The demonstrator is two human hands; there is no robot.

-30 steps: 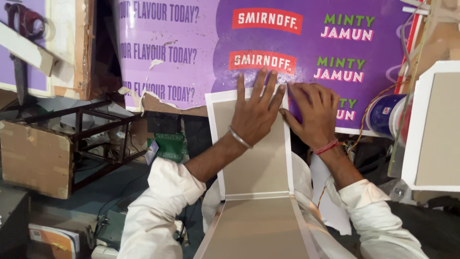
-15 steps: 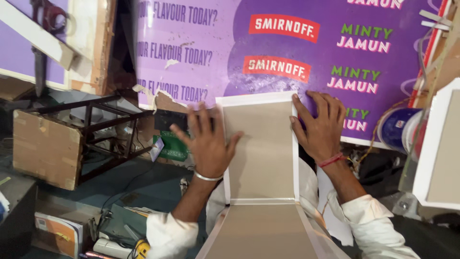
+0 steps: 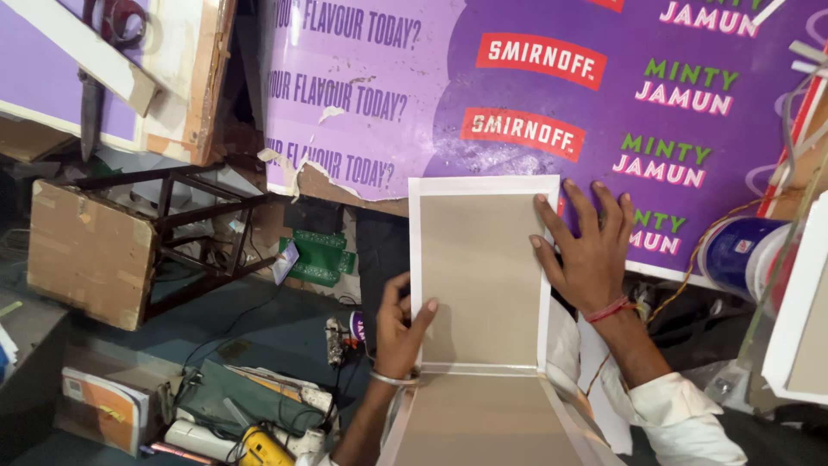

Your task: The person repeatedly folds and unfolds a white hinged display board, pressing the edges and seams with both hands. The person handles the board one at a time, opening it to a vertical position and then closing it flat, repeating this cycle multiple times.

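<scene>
Panel: white-edged brown cardboard panel (image 3: 479, 272), upright against the purple printed banner (image 3: 517, 95).
Left hand (image 3: 398, 332): fingers (image 3: 425, 312) gripping the panel's lower left edge.
Right hand (image 3: 591, 250): fingers (image 3: 545, 220) spread flat, touching the panel's right edge.

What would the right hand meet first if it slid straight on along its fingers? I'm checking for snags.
The right hand points up and slightly left, fingertips already at the purple printed banner behind the white-edged board panel. It would likely just slide up the banner; depth is unclear.
</scene>
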